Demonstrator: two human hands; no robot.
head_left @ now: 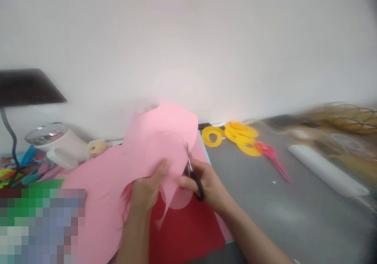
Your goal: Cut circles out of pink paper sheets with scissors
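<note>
Pink paper (165, 119) is held up in front of me, with a curved line on it and a narrow cut strip hanging below. My left hand (150, 185) grips its lower edge, thumb on top. My right hand (203, 181) is closed round the handles of black-handled scissors (194, 177), whose blades point up at the right part of the pink paper. Beneath my hands lies a red sheet (182, 232). More pink paper (97, 189) spreads to the left.
Yellow paper rings (212, 137) and pink scissors (275, 162) lie on the grey table (253, 209). Farther right is a long white object (326, 170). A white mug (69, 148) and a dark lamp-like panel (29, 87) stand at the left, before the wall.
</note>
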